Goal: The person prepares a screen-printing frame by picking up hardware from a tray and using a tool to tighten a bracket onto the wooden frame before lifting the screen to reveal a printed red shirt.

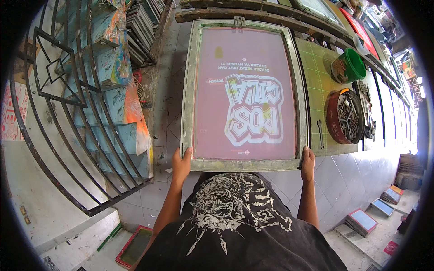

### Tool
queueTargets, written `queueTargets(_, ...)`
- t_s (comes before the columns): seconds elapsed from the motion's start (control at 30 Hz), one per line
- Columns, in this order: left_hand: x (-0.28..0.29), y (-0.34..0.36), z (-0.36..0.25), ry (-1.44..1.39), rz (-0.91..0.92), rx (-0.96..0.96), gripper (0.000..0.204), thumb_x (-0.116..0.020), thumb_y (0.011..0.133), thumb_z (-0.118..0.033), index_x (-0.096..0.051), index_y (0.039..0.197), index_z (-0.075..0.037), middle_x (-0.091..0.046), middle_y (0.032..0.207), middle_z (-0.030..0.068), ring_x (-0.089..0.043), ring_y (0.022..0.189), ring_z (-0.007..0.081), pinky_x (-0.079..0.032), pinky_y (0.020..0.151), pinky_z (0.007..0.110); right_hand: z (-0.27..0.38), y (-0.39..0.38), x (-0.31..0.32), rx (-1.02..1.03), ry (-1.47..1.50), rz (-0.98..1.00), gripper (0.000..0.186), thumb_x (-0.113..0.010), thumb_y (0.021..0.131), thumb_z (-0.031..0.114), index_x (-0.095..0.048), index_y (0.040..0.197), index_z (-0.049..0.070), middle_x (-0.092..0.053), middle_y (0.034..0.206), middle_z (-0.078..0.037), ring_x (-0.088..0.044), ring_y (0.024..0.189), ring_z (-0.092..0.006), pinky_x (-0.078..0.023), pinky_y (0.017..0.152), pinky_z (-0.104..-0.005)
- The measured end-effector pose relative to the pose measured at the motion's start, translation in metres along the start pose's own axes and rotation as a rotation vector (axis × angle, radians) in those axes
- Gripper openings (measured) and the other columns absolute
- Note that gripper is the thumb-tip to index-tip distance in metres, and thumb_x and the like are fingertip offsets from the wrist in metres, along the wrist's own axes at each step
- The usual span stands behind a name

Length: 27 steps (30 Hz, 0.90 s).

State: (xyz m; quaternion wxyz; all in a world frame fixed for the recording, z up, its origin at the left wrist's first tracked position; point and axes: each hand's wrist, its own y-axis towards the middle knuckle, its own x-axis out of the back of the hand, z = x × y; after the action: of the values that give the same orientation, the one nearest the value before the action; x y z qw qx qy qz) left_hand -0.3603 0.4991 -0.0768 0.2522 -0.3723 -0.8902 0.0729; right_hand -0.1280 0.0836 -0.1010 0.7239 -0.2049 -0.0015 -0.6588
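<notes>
A screen-printing frame (244, 165) spans the space in front of my body, its mesh pinkish with a pale lettered stencil in the middle. My left hand (182, 163) grips the frame's near left corner, the thumb up along the edge. At the near right corner, my right hand (308, 163) is closed round the frame's side. A metal hinge clamp (239, 21) sits at the middle of the far edge. The fingers under the frame are hidden on both sides.
On the green-gridded board (316, 67) to the right lie a wrench (320, 134), a round tin of bolts (338, 118) and a green bucket (353, 67). Black metal railing (86, 104) and paint-stained steps (131, 131) stand left. Several frames (141, 27) are stacked far left.
</notes>
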Motion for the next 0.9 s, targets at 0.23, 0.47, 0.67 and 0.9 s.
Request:
queueTargets(0.23,-0.008,0.0,0.001,-0.026,-0.068,-0.038,0.037,-0.06,0.095,-0.029,-0.059,0.115,0.002,-0.067,0.103,0.014,-0.062,0.094,0.0222,-0.048,0.084,0.036,-0.004,0.002,0.003,0.0,-0.044,-0.008,0.035,-0.052,0.1,0.033,-0.057,0.08,0.006,-0.041,0.07,0.006,-0.036,0.066,-0.0061,-0.03,0.058,-0.0257)
queueTargets(0.47,0.003,0.014,0.015,-0.069,0.048,-0.066,0.042,-0.06,0.095,-0.03,-0.057,0.118,0.005,-0.066,0.109,0.0179,-0.062,0.1,0.0246,-0.047,0.088,0.036,0.008,0.015,0.01,-0.039,-0.124,0.067,0.033,-0.054,0.098,0.033,-0.063,0.093,0.001,-0.047,0.075,0.004,-0.04,0.068,-0.0072,-0.033,0.061,-0.0254)
queueTargets(0.67,0.002,0.019,-0.001,0.014,0.045,-0.053,0.042,-0.062,0.093,-0.033,-0.061,0.109,0.006,-0.068,0.098,0.0187,-0.065,0.09,0.0271,-0.049,0.08,0.038,0.023,0.017,-0.011,0.092,-0.58,-0.131,0.056,-0.047,0.098,0.044,-0.059,0.083,-0.009,-0.057,0.065,-0.018,-0.058,0.065,-0.0305,-0.042,0.063,-0.0451)
queueTargets(0.9,0.004,0.003,0.007,0.107,-0.021,-0.238,0.042,-0.064,0.092,-0.033,-0.061,0.102,0.007,-0.068,0.091,0.0219,-0.066,0.085,0.0339,-0.049,0.076,0.041,0.017,-0.028,0.009,0.182,-0.58,-0.22,0.052,-0.046,0.1,0.04,-0.058,0.085,-0.009,-0.055,0.067,-0.02,-0.055,0.066,-0.0288,-0.042,0.065,-0.0453)
